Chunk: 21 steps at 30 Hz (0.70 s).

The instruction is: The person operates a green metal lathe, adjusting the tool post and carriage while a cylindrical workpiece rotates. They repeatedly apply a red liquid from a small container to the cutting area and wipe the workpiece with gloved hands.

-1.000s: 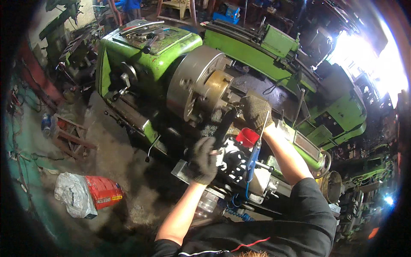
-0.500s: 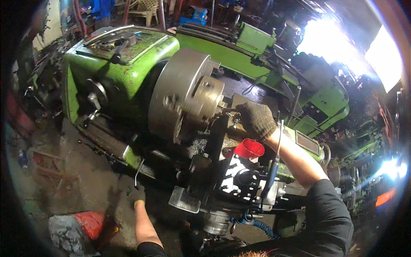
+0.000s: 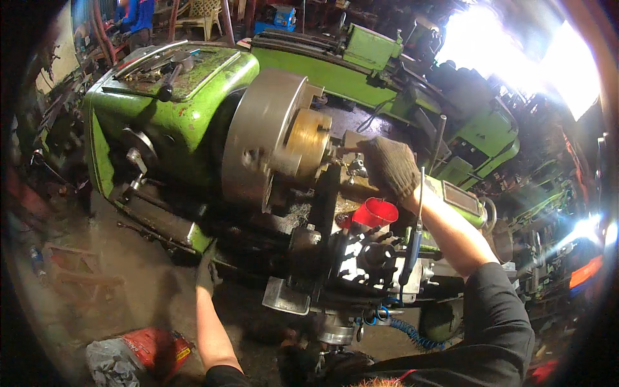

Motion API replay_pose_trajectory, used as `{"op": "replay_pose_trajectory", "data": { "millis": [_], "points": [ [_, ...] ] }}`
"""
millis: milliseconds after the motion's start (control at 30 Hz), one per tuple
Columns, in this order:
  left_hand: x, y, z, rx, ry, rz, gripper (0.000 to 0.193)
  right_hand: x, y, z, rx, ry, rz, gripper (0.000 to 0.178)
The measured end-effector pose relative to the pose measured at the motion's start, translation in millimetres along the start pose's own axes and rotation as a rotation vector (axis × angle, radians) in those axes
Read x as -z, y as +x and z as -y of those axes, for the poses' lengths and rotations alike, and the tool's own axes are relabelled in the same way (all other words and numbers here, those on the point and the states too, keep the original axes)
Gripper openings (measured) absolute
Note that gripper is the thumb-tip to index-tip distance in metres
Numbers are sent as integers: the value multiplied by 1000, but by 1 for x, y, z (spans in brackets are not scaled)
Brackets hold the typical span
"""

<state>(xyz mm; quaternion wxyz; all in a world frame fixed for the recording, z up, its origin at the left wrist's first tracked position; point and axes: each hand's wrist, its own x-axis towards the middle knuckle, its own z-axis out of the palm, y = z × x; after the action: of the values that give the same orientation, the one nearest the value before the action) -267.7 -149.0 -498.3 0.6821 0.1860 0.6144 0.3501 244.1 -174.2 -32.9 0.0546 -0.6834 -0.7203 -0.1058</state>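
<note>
A green lathe [image 3: 174, 109] carries a large steel chuck [image 3: 261, 138], and a brass-coloured round workpiece [image 3: 308, 138] sits in its jaws. Streaks of blur on both suggest rotation. My right hand [image 3: 390, 166], in a knitted glove, is just right of the workpiece, by the metal fitting [image 3: 356, 168] on the tool slide. Its fingers are bunched leftward; whatever they grip is hidden. Low in front of the lathe, my gloved left hand [image 3: 206, 271] is closed around the bent lever [image 3: 211, 248], covering most of it.
Beside my right forearm stand a red cup [image 3: 375, 213] and a blue-handled tool with a long thin shaft [image 3: 412, 251]. A coiled blue hose [image 3: 412, 334] hangs below. Grey and red bags [image 3: 145, 348] lie on the floor. Behind is another green machine [image 3: 322, 71]; a person in blue [image 3: 137, 16] is far left.
My left hand has moved up from below the bent lever onto it. My right hand stays beside the workpiece. The whole view has shifted slightly.
</note>
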Motion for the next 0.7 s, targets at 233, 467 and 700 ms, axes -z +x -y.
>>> {"op": "replay_pose_trajectory", "data": {
  "millis": [233, 467, 700],
  "points": [
    [-31, -38, -67, 43, 56, -5, 51, -8, -3, 0, 68, -67, 52, 40],
    [-35, -18, -50, 48, -105, 4, 58, -11, -7, -12, 5, -27, -26, 52],
    [-17, 3, -45, 89, -448, 223, 46, -15, -23, 1, 33, 85, 105, 47]
  ]
}}
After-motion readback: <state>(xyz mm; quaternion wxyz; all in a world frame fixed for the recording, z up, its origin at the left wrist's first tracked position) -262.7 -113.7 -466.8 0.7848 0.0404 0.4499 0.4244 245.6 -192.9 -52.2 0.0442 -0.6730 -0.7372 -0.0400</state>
